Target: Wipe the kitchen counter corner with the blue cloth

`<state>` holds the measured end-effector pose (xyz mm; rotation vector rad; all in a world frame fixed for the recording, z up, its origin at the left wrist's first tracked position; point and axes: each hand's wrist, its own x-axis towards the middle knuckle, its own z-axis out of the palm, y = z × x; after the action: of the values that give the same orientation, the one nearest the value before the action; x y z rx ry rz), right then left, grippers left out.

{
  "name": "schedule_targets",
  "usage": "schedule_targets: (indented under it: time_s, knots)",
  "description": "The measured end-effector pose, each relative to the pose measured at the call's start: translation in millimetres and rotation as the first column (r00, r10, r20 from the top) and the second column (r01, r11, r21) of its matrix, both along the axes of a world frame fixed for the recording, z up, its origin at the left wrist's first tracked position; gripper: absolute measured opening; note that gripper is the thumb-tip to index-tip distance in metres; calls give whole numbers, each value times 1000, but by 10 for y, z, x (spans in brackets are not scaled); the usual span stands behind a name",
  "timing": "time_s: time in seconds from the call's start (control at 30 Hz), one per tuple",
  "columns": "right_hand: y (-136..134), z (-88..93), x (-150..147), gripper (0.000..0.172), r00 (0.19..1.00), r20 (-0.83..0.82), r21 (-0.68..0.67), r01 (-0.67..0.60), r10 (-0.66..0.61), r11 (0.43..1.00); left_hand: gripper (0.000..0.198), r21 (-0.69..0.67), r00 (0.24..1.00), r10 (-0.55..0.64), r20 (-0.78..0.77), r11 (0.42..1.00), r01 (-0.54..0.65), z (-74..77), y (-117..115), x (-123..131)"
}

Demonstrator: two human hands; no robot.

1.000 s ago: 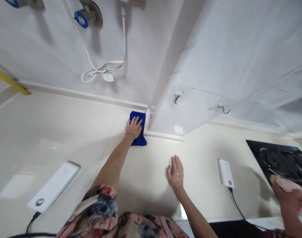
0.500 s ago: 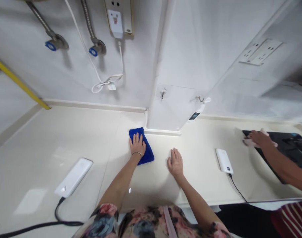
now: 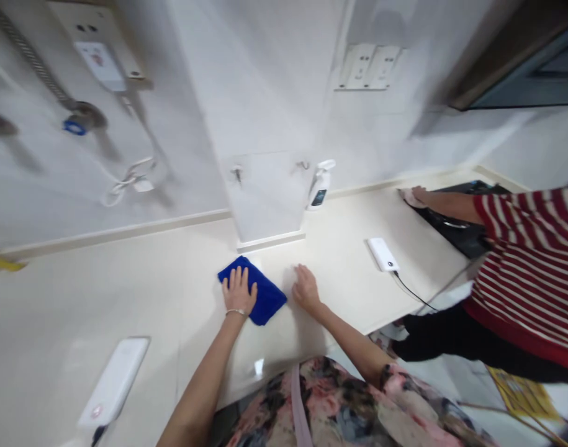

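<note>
My left hand (image 3: 239,290) lies flat, fingers spread, on the upper left part of a folded blue cloth (image 3: 267,304). The cloth rests on the pale counter (image 3: 190,261), close to the foot of a white wall pillar (image 3: 265,205). To the right of the cloth, my right hand (image 3: 306,287) is at the counter with its fingers loosely curled together; I see nothing in it. A bracelet circles my left wrist.
White power banks with cables lie at left (image 3: 116,382) and right (image 3: 383,254). A white spray bottle (image 3: 320,186) stands beside the pillar. At far right, a co-worker in a striped shirt (image 3: 535,248) reaches with a pale cloth (image 3: 410,197) beside a black cooktop (image 3: 460,239).
The view has swung to the right, showing more of the co-worker and the spray bottle. My left hand stays on the blue cloth. My right hand's fingers have curled in from a straighter pose.
</note>
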<state>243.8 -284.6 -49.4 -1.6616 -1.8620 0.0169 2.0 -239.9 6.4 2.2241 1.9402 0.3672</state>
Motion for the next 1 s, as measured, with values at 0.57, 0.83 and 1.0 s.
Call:
schedule_targets:
  time_s: [0.57, 0.83, 1.0]
  knots:
    - [-284, 251, 171, 46, 887, 154, -276, -385, 436, 881, 73, -4, 993, -39, -107, 999, 39, -106, -120, 580]
    - [163, 538, 535, 34, 941, 124, -364, -251, 314, 897, 63, 33, 969, -246, -21, 969, 246, -96, -39, 613]
    - [222, 459, 431, 35, 997, 73, -262, 2, 18, 965, 63, -31, 950, -302, 78, 952, 305, -149, -84, 700]
